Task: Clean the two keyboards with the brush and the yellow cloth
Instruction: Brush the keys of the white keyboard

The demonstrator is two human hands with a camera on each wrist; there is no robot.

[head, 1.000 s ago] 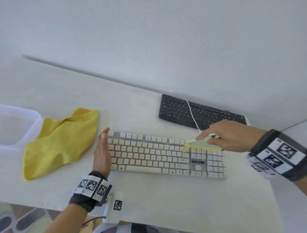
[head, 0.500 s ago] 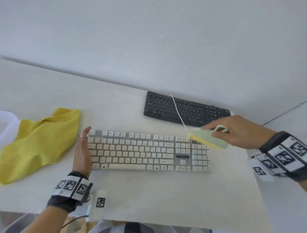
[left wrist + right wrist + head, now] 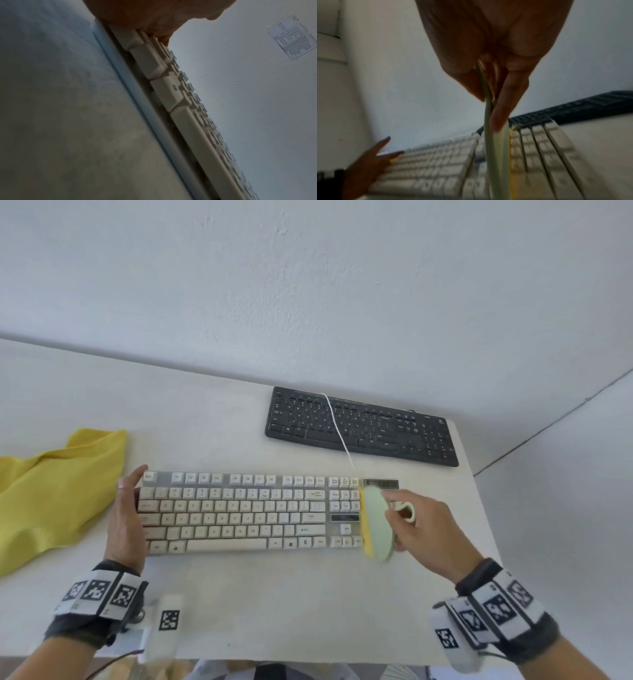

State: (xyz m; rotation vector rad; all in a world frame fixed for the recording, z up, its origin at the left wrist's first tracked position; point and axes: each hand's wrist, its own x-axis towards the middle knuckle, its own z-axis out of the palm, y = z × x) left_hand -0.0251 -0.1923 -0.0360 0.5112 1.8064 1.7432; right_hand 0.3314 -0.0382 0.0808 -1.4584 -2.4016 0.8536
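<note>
A white keyboard (image 3: pixel 239 510) lies near the front of the table. My left hand (image 3: pixel 125 515) rests flat against its left end with straight fingers, thumb at the top corner. My right hand (image 3: pixel 416 525) grips a pale green brush (image 3: pixel 376 525) with yellow bristles (image 3: pixel 365 522), set on the number pad at the keyboard's right end. In the right wrist view the brush (image 3: pixel 496 155) stands upright on the keys (image 3: pixel 544 151), pinched between thumb and fingers. A black keyboard (image 3: pixel 363 428) lies behind, with a white cable (image 3: pixel 337 426) across it. The yellow cloth (image 3: pixel 51 494) lies crumpled at the left.
The table (image 3: pixel 274 611) ends at a white wall behind and has its right edge just beyond the keyboards. A paper notice (image 3: pixel 295 36) is stuck on the wall. A small white tagged block (image 3: pixel 164 625) sits near the front edge by my left wrist.
My right hand turned the brush from lying across the top keys to standing lengthwise over the number pad, lower down. The head view shifted right; the plastic box at the left left the view.
</note>
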